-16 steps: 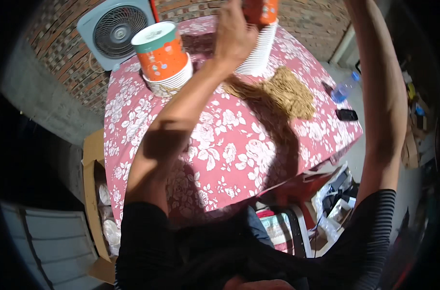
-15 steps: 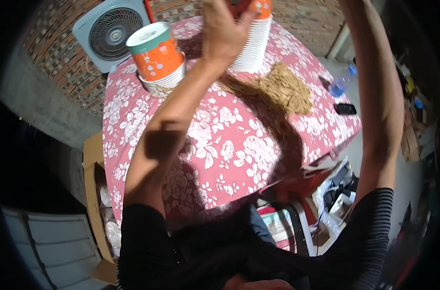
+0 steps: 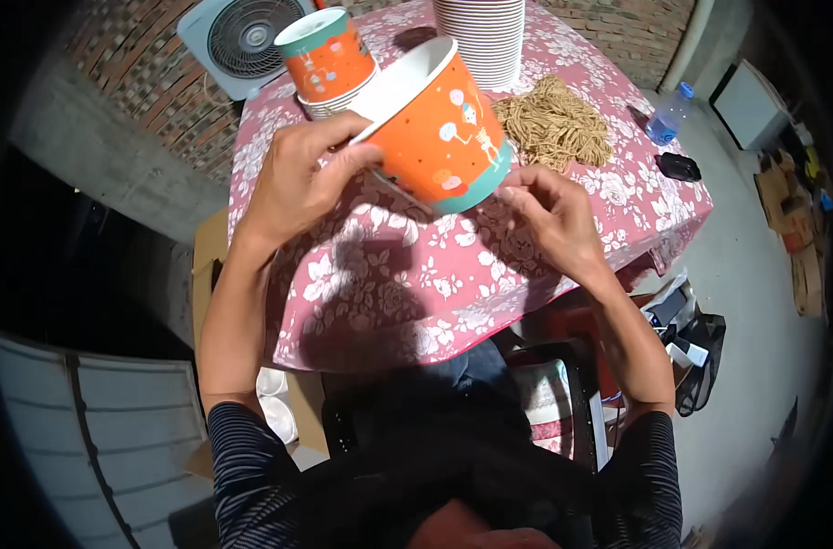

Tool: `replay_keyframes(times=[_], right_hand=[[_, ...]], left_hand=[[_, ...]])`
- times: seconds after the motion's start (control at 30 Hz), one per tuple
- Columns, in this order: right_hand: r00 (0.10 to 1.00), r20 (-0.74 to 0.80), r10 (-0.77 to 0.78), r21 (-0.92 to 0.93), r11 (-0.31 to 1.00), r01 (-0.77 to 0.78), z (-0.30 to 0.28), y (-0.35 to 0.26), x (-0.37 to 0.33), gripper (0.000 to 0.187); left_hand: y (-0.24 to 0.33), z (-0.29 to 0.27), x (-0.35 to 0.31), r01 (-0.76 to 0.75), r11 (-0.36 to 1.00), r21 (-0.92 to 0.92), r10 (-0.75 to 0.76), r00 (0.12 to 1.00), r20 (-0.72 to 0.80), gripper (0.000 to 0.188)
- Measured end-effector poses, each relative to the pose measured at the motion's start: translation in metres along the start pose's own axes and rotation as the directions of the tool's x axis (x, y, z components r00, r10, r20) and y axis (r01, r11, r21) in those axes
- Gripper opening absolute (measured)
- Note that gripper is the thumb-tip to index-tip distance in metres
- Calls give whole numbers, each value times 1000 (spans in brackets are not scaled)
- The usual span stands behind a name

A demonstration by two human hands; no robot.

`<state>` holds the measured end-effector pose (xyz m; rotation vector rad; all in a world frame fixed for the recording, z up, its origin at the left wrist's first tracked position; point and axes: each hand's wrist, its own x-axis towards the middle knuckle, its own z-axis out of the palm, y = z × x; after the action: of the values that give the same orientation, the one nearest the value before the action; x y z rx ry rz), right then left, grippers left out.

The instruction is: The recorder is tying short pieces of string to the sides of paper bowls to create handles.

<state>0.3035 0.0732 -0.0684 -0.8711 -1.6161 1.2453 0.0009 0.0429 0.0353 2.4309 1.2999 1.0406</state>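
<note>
An orange paper bucket (image 3: 435, 133) with a teal base band hangs tilted above the table, its white mouth toward the upper left. My left hand (image 3: 297, 174) grips it at the rim, thumb outside and fingers partly hidden behind the wall. At the base, the bent fingers of my right hand (image 3: 556, 215) hold the lower edge. Behind it on the left, another orange-and-teal bucket (image 3: 325, 69) sits bottom up on white-rimmed ones. A tall stack of white-rimmed buckets (image 3: 481, 46) stands at the back. Beside that lies a tangled heap of tan cord (image 3: 558, 123).
A flowered pink cloth (image 3: 380, 302) covers the table. A grey box fan (image 3: 247, 37) stands at the far left by a brick wall. At the right edge are a blue-capped plastic bottle (image 3: 670, 114) and a black object (image 3: 678, 166). Bags and a box (image 3: 700, 357) lie low on the right.
My hands have come down from the far stack toward me, and an orange bucket is now between them. The view has shifted, with the fan and stack higher in it.
</note>
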Motion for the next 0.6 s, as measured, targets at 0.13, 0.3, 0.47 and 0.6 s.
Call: replay_keyframes(times=[0.13,0.3,0.47,0.6], right_hand=[[977,-116,-178,-184,971,155,-1,-7,-15,14],[799,-164,-579,-439,768,466,3,-23,-31,23],[617,294,-730,-481,445,756,18,-35,-37,39],[685,497,-533,-517,452,727,13,-31,-32,22]], left_hand=[[21,4,-37,-217,951,219,233,971,-48,11],[42,15,-65,-175,952,252,181,984,0,11],[32,18,-85,-289,936,199,265,955,135,8],[17,12,-97,-176,982,63,166,976,139,14]])
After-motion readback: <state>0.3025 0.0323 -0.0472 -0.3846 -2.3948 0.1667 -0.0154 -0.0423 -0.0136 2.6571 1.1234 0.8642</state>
